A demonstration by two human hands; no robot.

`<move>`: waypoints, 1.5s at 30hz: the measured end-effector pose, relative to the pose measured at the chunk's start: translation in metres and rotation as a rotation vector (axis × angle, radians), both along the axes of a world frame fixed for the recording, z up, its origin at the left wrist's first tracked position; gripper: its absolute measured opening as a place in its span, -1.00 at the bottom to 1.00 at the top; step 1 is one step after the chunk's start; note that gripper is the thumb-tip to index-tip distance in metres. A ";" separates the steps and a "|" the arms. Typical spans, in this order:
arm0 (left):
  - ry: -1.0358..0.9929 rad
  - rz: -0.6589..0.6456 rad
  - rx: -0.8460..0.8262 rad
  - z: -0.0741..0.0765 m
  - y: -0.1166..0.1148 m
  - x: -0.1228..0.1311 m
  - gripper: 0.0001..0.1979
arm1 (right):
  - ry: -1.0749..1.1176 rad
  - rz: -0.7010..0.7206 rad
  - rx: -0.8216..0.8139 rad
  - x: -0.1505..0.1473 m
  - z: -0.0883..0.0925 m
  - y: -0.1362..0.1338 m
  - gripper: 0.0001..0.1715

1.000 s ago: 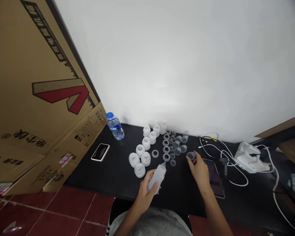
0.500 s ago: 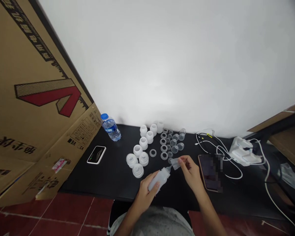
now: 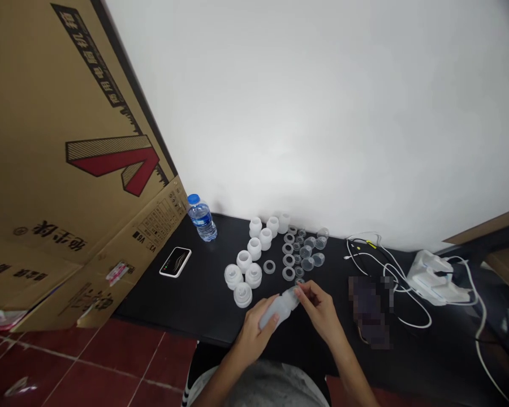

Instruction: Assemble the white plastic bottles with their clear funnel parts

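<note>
My left hand (image 3: 254,333) is wrapped round a small translucent white bottle (image 3: 278,308), held tilted with its top pointing up and to the right. At that top, my right hand (image 3: 320,310) pinches a small clear cap (image 3: 296,294) against the bottle's neck. Just beyond my hands, on the black table (image 3: 203,299), lie several white bottle bodies (image 3: 243,294), white rings (image 3: 288,273) and clear caps (image 3: 307,263) in rows.
A large cardboard box (image 3: 68,169) leans at the left. A water bottle (image 3: 202,218) and a small black device (image 3: 175,262) sit by it. To the right lie a phone (image 3: 371,308), white cables (image 3: 382,265) and a white charger block (image 3: 432,277). A white wall stands behind.
My right hand picked a clear cap from the table, carried it left to the bottle's top, and now holds it on the neck. The left hand kept hold of the bottle.
</note>
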State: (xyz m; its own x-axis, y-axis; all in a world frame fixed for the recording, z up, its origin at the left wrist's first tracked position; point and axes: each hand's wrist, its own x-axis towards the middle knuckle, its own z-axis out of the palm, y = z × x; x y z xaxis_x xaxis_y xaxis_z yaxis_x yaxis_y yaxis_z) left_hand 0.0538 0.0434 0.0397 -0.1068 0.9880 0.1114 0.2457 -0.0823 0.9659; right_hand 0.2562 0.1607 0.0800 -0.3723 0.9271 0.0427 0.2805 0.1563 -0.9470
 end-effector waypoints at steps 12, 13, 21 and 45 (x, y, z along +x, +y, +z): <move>0.067 0.088 0.084 0.006 -0.008 0.014 -0.46 | 0.292 -0.080 -0.224 -0.030 0.005 -0.032 -0.33; 0.063 0.088 0.076 0.006 -0.010 0.015 -0.43 | 0.299 -0.032 -0.254 -0.032 0.004 -0.036 -0.30; 0.228 0.162 0.110 -0.004 -0.033 0.009 -0.33 | 0.012 0.206 -0.014 -0.028 0.007 -0.039 -0.51; 0.501 0.334 0.202 -0.022 -0.031 0.012 -0.74 | -0.500 0.352 0.560 -0.124 0.049 0.073 -0.58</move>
State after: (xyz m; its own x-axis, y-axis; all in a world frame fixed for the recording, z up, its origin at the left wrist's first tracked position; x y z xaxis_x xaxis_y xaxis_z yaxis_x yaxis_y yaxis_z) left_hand 0.0659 0.0127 0.0173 -0.2925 0.8644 0.4089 0.7076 -0.0920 0.7006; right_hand 0.1325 0.2332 0.1293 -0.7343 0.6436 0.2158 0.4943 0.7248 -0.4798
